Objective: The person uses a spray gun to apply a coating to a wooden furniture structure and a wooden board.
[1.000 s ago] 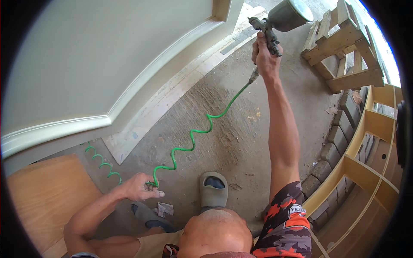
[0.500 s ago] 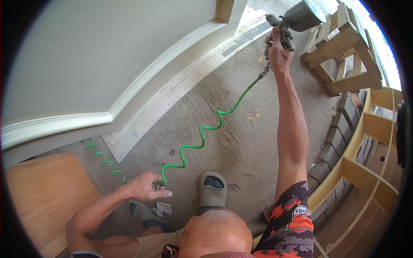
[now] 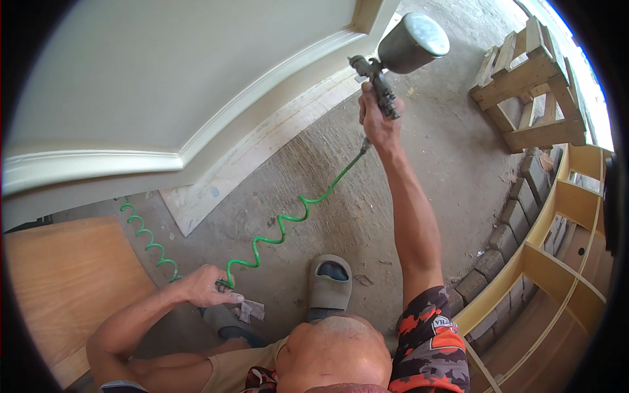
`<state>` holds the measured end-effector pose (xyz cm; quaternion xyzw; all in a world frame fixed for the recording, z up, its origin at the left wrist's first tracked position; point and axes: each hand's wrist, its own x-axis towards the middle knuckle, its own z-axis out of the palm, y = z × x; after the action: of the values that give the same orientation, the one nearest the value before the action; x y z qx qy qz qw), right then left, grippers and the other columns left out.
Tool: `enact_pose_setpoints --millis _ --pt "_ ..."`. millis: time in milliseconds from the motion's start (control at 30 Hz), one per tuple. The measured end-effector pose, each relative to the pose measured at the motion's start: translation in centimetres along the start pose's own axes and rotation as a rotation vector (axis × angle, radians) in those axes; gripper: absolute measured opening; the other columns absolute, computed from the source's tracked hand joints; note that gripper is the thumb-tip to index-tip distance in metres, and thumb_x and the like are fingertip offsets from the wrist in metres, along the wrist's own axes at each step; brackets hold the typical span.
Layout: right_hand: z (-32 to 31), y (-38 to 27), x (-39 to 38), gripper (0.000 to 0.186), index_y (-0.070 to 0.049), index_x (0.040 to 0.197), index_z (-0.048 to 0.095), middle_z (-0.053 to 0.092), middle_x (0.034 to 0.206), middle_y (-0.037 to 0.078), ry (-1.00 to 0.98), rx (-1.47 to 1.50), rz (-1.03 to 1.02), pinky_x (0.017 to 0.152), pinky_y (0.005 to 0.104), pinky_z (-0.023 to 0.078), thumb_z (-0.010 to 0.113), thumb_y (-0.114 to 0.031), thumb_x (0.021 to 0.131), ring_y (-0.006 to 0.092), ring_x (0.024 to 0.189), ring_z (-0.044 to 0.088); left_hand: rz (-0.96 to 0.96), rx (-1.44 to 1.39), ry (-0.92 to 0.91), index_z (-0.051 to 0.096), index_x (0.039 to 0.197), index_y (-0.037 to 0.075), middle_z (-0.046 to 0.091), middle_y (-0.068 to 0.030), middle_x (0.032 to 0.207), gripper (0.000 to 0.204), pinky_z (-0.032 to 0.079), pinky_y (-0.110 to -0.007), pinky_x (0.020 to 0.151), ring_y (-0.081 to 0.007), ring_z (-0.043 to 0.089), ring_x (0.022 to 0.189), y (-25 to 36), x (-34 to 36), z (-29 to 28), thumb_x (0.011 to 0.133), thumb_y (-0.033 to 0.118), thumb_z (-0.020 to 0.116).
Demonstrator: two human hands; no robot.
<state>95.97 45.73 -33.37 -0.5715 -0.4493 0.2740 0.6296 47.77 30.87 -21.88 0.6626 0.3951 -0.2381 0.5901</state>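
Note:
My right hand [image 3: 382, 123] is wrapped round the handle of a metal spray gun [image 3: 375, 82], held out at arm's length. On top of the gun sits a grey metal paint cup [image 3: 411, 43]. A green coiled air hose [image 3: 283, 223] runs from the handle's base down to my left hand [image 3: 211, 287], whose fingers close round it near my left knee. Beyond that hand the coils carry on toward the far left. The gun's nozzle faces a pale panel [image 3: 177, 72] with a raised moulding, and stands apart from it.
A wooden crate-like stand [image 3: 531, 98] is at the far right. Below it lie grey paving blocks [image 3: 488, 265] and a yellowish wooden frame with compartments [image 3: 547, 268]. A flat wooden board [image 3: 75, 285] rests at the left. My sandal [image 3: 329, 281] is on the concrete floor [image 3: 354, 190].
My right hand has brought the spray gun left and somewhat nearer, closer to the panel's edge. My left hand has shifted slightly left and down with the hose, whose coils have drawn closer together.

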Motion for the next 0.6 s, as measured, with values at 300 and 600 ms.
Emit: enact_pose_setpoints --millis 300,600 --pt "6.2 -2.1 -7.2 0.036 -0.002 0.093 0.064 0.055 0.065 0.001 -0.133 -0.094 0.035 0.055 0.033 0.043 0.073 -0.033 0.111 0.0102 0.059 0.05 -0.214 0.033 -0.045 0.08 0.092 0.001 0.073 -0.0149 0.077 0.059 0.056 -0.045 0.074 -0.0283 0.07 0.074 -5.1 -5.4 0.2 0.089 0.06 0.085" --pt "12.5 -5.7 -13.5 0.036 -0.001 0.091 0.06 0.051 0.063 0.009 -0.231 -0.054 0.059 0.058 0.0399 0.043 0.078 -0.029 0.107 0.0196 0.059 0.044 -0.224 0.028 0.053 0.077 0.085 0.002 0.066 -0.0117 0.068 0.059 0.05 -0.045 0.066 -0.0232 0.061 0.066 -8.9 -9.2 0.8 0.088 0.06 0.087"
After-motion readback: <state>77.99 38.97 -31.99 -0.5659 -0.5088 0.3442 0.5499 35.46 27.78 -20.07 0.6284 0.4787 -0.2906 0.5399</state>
